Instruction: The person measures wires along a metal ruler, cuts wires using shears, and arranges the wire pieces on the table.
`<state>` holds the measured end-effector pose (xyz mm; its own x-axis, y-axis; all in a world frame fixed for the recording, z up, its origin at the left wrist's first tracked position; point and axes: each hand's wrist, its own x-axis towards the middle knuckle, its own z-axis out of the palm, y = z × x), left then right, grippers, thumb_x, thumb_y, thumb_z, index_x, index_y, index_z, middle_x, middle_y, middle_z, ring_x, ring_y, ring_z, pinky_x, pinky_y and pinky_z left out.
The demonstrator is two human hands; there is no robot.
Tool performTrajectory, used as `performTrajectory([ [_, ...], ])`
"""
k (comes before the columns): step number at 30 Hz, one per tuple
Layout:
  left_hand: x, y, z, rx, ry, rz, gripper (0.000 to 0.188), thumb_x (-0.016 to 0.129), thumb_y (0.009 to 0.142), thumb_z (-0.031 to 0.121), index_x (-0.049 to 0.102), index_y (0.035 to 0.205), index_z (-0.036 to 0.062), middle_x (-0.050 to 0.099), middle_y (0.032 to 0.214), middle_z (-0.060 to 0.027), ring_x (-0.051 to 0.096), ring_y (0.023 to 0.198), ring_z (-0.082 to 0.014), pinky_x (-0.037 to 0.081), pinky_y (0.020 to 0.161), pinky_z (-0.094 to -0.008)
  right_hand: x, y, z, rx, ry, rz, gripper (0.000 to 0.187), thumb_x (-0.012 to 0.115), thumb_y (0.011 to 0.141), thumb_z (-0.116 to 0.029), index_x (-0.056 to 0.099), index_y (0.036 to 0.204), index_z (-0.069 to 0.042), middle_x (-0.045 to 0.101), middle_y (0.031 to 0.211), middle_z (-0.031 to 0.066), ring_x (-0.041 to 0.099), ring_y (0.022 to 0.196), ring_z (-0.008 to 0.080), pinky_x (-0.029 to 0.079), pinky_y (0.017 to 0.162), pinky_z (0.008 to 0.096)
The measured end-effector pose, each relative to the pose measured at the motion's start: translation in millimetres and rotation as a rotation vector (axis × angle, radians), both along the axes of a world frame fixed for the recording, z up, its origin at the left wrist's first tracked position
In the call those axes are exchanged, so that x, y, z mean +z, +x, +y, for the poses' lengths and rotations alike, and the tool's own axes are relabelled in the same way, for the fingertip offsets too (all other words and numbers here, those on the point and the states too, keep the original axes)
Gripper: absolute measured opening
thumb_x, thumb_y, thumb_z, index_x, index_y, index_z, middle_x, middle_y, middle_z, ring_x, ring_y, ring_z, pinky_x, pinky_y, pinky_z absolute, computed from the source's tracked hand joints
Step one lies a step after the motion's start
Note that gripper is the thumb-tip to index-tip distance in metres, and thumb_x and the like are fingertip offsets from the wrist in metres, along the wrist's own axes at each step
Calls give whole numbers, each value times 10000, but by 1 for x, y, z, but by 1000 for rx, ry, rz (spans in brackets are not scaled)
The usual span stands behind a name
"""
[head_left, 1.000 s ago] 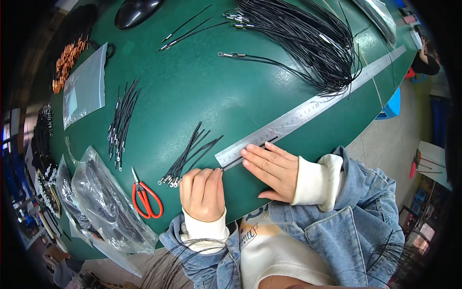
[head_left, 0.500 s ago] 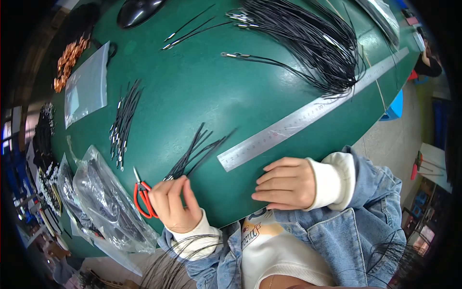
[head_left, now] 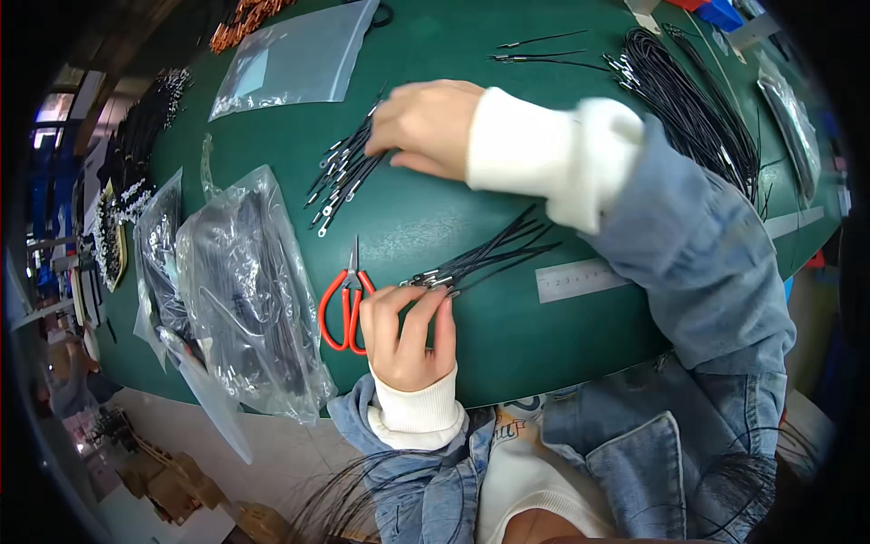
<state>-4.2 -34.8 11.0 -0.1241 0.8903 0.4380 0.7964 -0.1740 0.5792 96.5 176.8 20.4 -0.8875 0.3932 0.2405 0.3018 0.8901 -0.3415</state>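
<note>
Head view, left hand (head_left: pixel 410 340) at metal-ended black cords (head_left: pixel 485 252), fingers bent, right hand (head_left: pixel 424 129) over a farther cord bundle (head_left: pixel 342 174), cannot tell either grip, red-handled pliers (head_left: pixel 345 315) beside the left hand

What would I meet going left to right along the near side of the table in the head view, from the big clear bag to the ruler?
Clear bag of black cords → red-handled scissors → left hand → metal ruler.
</note>
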Motion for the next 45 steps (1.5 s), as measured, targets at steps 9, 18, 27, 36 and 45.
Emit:
performTrajectory([
  [9,2,-3,-2,-14,25,-9,231,742,690,-23,694,908,37,603,928,-91,582,833,-281,473,717,-360,-15,-31,26,-35,77,-93,158,677,841,-213,691,955,-104,612,932,25,568,950,220,503,835,341],
  [18,-1,1,2,-25,10,-20,185,702,716,-68,681,883,8,614,885,-96,579,820,-264,464,751,-352,5,-10,29,-250,145,-1,177,622,891,-254,729,919,-116,703,900,39,657,883,238,531,797,345],
  [27,-7,-2,2,-46,21,34,218,708,702,-58,674,910,-2,617,891,-106,584,819,-277,476,750,-363,28,17,12,-303,-53,158,207,583,899,-247,700,930,-79,693,770,88,676,716,258,538,694,360],
  [36,-10,6,-4,-53,-6,-247,525,741,704,-63,571,1200,-44,629,989,-158,610,825,-216,483,773,-321,53,136,-79,-271,-914,-48,188,568,939,-149,688,929,-5,660,671,61,588,486,118,473,470,248],
  [45,9,34,-2,-216,-714,-1152,309,671,801,-111,611,1103,-76,695,890,-165,703,812,-218,567,673,-268,35,163,-129,-397,-1078,53,185,586,921,-152,711,963,-22,676,673,73,612,486,153,489,482,271],
])
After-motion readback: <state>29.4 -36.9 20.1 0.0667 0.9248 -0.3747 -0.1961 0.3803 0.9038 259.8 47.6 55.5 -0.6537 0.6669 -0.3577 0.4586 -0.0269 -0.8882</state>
